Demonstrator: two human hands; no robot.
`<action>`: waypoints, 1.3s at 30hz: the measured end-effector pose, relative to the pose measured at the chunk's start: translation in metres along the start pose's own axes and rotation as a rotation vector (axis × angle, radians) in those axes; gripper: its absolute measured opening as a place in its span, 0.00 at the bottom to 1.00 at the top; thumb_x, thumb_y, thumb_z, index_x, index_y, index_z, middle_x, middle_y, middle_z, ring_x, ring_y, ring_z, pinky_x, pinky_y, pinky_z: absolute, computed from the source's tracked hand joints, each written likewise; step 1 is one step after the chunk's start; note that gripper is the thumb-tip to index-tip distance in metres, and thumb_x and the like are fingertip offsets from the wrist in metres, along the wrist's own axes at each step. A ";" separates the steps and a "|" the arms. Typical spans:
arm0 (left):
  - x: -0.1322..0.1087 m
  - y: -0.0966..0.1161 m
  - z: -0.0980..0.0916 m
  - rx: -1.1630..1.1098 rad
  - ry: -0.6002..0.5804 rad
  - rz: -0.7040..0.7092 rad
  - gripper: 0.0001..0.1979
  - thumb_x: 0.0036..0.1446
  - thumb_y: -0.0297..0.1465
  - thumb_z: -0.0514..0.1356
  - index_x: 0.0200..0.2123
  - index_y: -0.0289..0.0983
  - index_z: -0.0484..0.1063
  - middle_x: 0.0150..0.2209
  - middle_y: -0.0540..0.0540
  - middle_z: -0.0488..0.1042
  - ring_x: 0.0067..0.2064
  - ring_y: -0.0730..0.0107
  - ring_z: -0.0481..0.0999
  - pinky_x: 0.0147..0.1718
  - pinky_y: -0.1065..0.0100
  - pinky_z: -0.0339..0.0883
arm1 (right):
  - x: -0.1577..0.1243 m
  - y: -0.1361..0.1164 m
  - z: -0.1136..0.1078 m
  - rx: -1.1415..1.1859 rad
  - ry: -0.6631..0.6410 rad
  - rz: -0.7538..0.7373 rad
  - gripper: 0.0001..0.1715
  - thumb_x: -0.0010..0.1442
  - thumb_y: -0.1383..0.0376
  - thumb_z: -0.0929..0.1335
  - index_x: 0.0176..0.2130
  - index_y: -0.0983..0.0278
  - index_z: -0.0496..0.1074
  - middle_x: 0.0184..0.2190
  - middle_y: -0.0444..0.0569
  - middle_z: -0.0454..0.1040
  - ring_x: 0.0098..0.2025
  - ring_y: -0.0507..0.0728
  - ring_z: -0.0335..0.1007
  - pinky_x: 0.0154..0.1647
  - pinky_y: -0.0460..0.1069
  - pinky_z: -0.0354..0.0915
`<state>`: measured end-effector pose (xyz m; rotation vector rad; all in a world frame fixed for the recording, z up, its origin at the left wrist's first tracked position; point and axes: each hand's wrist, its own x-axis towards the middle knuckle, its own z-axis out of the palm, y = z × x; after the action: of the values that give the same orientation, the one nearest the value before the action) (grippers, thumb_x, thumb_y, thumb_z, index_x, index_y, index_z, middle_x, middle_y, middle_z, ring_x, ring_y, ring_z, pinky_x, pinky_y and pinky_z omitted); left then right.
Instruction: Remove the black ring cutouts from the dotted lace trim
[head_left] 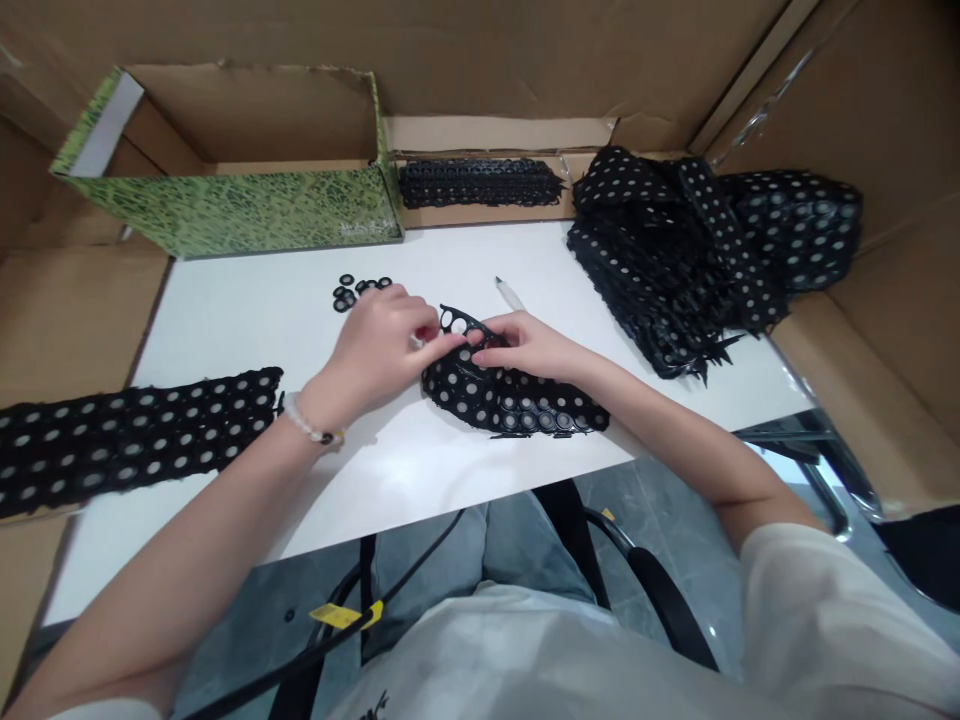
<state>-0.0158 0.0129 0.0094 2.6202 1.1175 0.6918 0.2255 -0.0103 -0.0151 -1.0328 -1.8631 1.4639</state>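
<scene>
A black rubbery sheet with rows of pale round spots (517, 400) lies on the white table in front of me. Its far corner is lifted, and open round holes show along that edge. My right hand (525, 345) pinches the sheet near this corner. Close beside it, my left hand (390, 345) is closed, thumb stretched toward the same edge; whatever its fingertips hold is hidden. Several small black rings (345, 298) lie loose on the table just beyond my left hand.
A green patterned box (262, 215) stands at the back left. Stacked black strips (480, 184) lie behind the table; a heap of spotted sheets (675, 260) is at right. Another spotted sheet (135, 435) lies left. A white pen (510, 294) rests near the middle.
</scene>
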 end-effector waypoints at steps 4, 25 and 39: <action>0.000 0.006 0.006 -0.211 -0.165 -0.003 0.21 0.71 0.45 0.52 0.30 0.39 0.71 0.30 0.44 0.76 0.37 0.57 0.73 0.40 0.59 0.64 | 0.003 0.008 0.000 0.040 0.001 -0.074 0.15 0.58 0.57 0.74 0.43 0.63 0.78 0.43 0.48 0.81 0.49 0.62 0.73 0.59 0.63 0.68; 0.003 -0.079 -0.003 -0.097 0.281 -0.430 0.12 0.67 0.38 0.56 0.31 0.42 0.70 0.36 0.44 0.74 0.42 0.55 0.70 0.51 0.50 0.61 | 0.000 -0.005 -0.002 0.095 0.244 0.173 0.12 0.55 0.60 0.77 0.37 0.64 0.79 0.34 0.46 0.78 0.40 0.59 0.72 0.61 0.63 0.65; -0.001 0.025 0.006 -0.212 -0.164 -0.023 0.17 0.69 0.45 0.56 0.33 0.39 0.71 0.33 0.43 0.77 0.44 0.53 0.71 0.43 0.56 0.66 | 0.003 -0.003 0.001 0.007 0.126 -0.023 0.20 0.60 0.49 0.73 0.34 0.63 0.73 0.33 0.43 0.73 0.39 0.55 0.67 0.52 0.56 0.66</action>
<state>0.0014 -0.0052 0.0130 2.4320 0.9690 0.5463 0.2225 -0.0081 -0.0129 -1.0710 -1.7740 1.3595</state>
